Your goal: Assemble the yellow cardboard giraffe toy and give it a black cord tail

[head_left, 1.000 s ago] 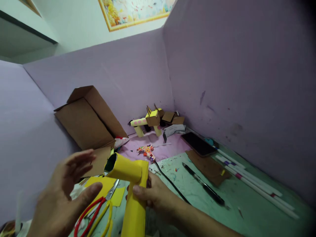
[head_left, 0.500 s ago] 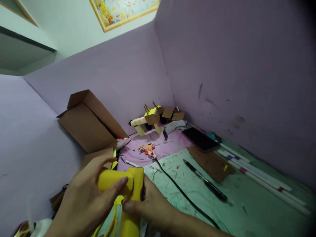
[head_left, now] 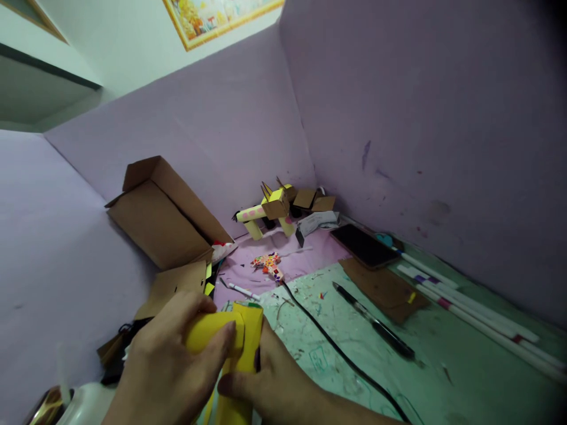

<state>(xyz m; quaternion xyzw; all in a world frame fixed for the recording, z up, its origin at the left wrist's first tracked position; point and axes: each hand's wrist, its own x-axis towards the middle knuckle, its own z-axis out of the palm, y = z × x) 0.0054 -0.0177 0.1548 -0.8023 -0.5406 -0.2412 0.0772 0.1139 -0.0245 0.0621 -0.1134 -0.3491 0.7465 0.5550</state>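
Note:
Near the bottom centre, my left hand (head_left: 172, 354) is wrapped round a short yellow paper tube (head_left: 208, 332). Its end presses against the side of a longer yellow tube (head_left: 248, 330). My right hand (head_left: 279, 378) grips that longer tube from the right, thumb across its front. The two tubes meet at an angle. Some yellow strips show below, between my hands. Beyond them a colourful patterned glue gun (head_left: 270, 267) lies on the pink cloth, with a black cord running from it toward the lower right.
A yellow paper animal figure (head_left: 266, 211) stands at the back. Cardboard boxes (head_left: 163, 224) lean at left. On the right are a phone (head_left: 364, 245), brown cardboard (head_left: 383, 289), a black pen (head_left: 376, 324) and white sticks (head_left: 478, 313). A white container (head_left: 88, 404) is at lower left.
The view has shifted slightly. Both hands keep their hold on the yellow tubes, which appear a little further right, and fewer yellow strips show below them.

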